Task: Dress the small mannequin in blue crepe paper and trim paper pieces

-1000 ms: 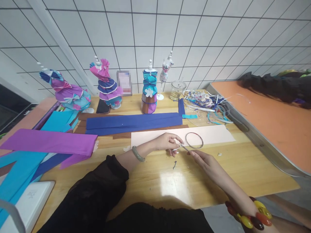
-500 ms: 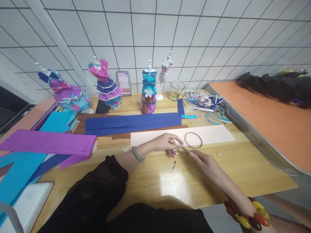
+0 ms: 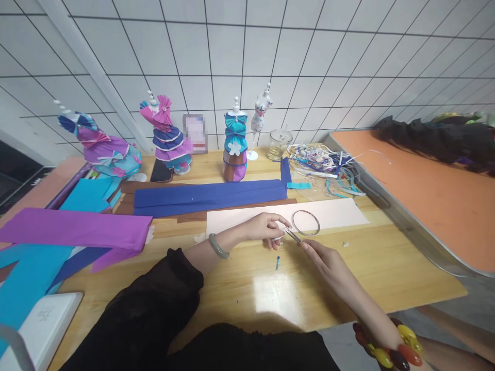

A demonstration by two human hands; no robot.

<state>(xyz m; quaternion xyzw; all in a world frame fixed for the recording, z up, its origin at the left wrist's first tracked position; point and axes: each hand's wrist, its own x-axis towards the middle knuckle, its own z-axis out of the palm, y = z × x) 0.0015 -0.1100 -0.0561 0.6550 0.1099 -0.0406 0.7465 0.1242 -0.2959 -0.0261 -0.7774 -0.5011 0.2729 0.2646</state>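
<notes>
At the centre of the frame, the left hand (image 3: 271, 228) pinches a small white piece (image 3: 279, 237), and the right hand (image 3: 320, 254) brings metal tweezers (image 3: 293, 236) right up to it. A metal ring (image 3: 306, 222) lies just above, overlapping the pale strip (image 3: 340, 210).

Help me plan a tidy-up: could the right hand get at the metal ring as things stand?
Probably yes: the metal ring lies uncovered just beyond the right hand, though the tweezers-like tool it holds might hinder gripping.
</notes>
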